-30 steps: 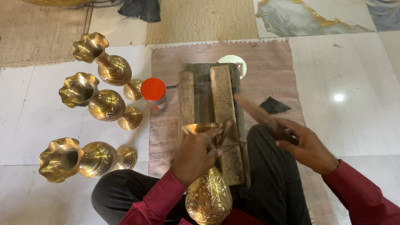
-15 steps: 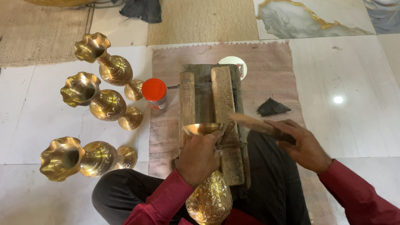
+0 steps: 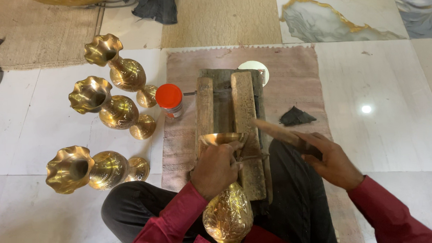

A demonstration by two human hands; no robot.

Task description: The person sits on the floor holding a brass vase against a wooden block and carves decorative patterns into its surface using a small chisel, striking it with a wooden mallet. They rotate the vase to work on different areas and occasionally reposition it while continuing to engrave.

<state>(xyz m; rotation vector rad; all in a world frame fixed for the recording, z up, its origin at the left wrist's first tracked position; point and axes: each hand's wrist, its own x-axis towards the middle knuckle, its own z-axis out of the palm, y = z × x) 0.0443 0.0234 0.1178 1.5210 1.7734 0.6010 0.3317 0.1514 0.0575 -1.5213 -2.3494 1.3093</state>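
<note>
— Hands? Left hand [image 3: 215, 168] clenched round the neck of a brass vase [image 3: 227, 215], together with a thin metal punch [image 3: 251, 157]; right hand [image 3: 332, 159] gripping a wooden stick [image 3: 274, 131].
— Vase where?
— Across the lap, foot resting on a wooden block [image 3: 241, 108] just ahead. Left of the left hand: red-lidded jar [image 3: 170, 99], then three more brass vases [image 3: 110, 112] lying on the floor.

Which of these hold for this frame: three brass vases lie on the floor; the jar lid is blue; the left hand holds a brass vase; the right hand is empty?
Three brass vases lie on the floor: true.
The jar has a blue lid: false, it is orange-red.
The left hand holds a brass vase: true.
The right hand is empty: false, it grips a wooden stick.
</note>
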